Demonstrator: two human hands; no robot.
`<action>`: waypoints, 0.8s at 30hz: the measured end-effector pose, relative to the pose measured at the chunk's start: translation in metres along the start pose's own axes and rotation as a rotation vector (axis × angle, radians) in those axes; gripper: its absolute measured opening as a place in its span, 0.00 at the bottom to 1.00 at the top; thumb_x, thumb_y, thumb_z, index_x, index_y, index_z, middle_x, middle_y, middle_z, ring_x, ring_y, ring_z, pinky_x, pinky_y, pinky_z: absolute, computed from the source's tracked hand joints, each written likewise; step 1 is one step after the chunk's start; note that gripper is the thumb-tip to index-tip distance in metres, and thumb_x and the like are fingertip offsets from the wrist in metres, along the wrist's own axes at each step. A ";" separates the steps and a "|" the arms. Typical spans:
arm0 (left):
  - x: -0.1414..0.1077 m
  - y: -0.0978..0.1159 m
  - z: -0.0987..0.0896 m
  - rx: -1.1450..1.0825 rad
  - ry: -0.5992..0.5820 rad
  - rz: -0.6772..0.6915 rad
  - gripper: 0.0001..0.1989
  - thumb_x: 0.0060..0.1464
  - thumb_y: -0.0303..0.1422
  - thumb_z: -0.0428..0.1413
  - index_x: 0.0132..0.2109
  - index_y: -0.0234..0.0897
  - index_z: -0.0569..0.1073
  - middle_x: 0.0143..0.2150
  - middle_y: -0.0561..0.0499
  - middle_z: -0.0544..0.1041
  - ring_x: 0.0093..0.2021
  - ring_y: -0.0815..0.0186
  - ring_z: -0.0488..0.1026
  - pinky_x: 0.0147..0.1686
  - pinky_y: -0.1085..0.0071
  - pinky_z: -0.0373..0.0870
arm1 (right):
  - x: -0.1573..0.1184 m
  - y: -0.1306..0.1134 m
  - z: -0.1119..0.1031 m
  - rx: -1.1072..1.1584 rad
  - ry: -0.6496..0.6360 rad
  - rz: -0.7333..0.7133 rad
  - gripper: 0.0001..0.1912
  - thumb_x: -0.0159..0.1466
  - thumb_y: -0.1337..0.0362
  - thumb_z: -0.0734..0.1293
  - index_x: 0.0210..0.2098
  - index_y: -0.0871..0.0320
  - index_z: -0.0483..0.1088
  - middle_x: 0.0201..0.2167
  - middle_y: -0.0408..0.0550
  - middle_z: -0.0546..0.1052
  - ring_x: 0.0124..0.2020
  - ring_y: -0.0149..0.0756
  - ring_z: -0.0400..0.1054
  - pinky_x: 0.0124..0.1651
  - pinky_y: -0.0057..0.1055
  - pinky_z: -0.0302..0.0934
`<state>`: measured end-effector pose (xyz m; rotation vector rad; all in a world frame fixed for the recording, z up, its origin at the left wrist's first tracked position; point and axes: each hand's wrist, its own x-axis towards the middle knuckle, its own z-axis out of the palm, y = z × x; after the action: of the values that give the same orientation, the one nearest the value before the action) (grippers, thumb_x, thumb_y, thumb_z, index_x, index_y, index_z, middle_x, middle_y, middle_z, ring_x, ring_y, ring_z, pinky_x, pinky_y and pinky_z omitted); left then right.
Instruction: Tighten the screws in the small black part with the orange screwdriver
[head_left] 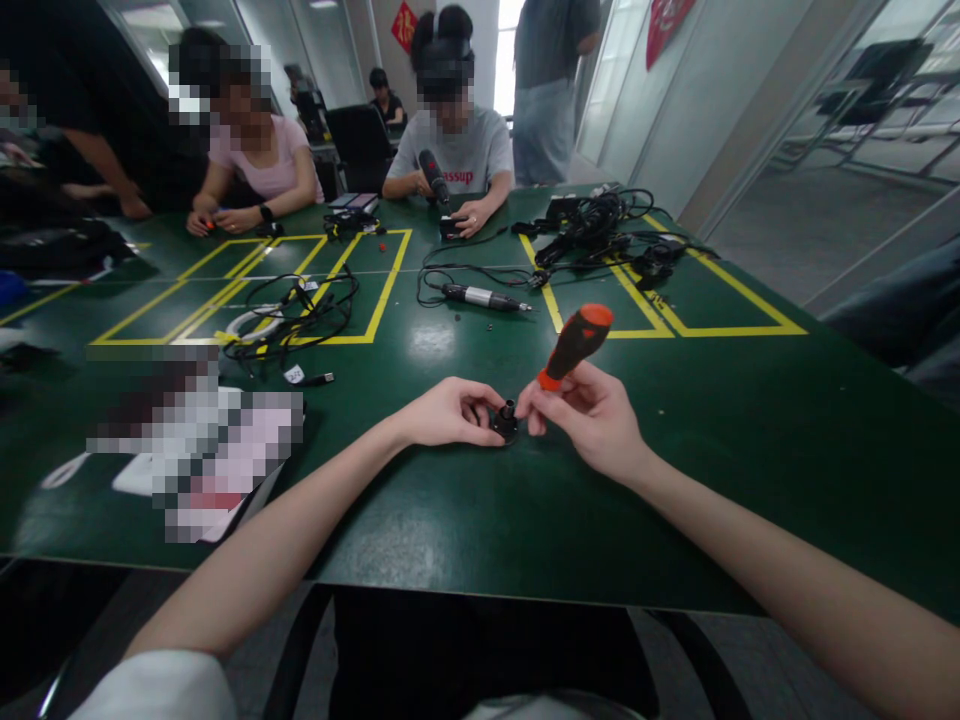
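My left hand [454,412] rests on the green table and pinches a small round black part [505,424] with a short stub standing up from it. Its underside lies on the tabletop. In my right hand [592,415] is a screwdriver [581,340] with an orange and black handle, held tilted with the handle up and to the right. My right fingertips are close beside the black part. The screwdriver's shaft and tip are hidden by my fingers, so I cannot tell if it touches the part.
A black and silver electric screwdriver [484,297] lies beyond my hands. Coiled cables [300,310] are at left, and a tangle of black cables [592,235] is at back right. Blurred flat items [232,450] lie near my left forearm. Across the table [750,430], people sit working.
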<state>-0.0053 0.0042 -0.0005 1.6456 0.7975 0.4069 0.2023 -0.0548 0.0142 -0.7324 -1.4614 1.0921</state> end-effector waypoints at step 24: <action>0.000 0.000 0.000 0.013 0.002 0.007 0.20 0.42 0.33 0.71 0.43 0.31 0.80 0.28 0.56 0.77 0.28 0.73 0.72 0.33 0.75 0.69 | 0.002 -0.005 -0.001 -0.069 -0.008 0.014 0.20 0.64 0.45 0.75 0.33 0.55 0.75 0.22 0.42 0.76 0.20 0.32 0.71 0.25 0.31 0.70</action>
<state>-0.0050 0.0039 -0.0007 1.6604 0.7978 0.4089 0.2040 -0.0548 0.0196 -0.7882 -1.5092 1.0610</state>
